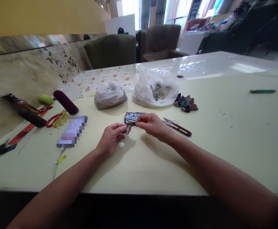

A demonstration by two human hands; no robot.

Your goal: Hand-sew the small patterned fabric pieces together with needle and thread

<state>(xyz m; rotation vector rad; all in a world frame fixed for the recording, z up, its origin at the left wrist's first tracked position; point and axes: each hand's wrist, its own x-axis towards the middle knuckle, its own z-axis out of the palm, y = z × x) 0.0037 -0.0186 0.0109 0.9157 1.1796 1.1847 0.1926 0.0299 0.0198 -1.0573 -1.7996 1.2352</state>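
Observation:
My left hand (111,136) pinches a small piece of patterned cloth (128,129) between thumb and forefinger, just above the table. Close beside it, my right hand (150,125) is closed in a pinch near the cloth's upper edge. What its fingertips hold is too small to make out. Directly behind both hands lies a blue patterned fabric piece (131,116), partly covered by my right hand. Thread snips (179,128) with dark red handles rest right of my right hand. A cluster of folded patterned cloth pieces (186,103) sits farther back on the right.
Two white plastic bags (110,97) stand behind the hands, the larger bag (139,92) on the right. Left are a phone (72,132) on a cable, scissors (50,121), a maroon thread spool (66,102), a black spool (31,118) and a green fruit (45,99). A green pen (262,91) lies far right.

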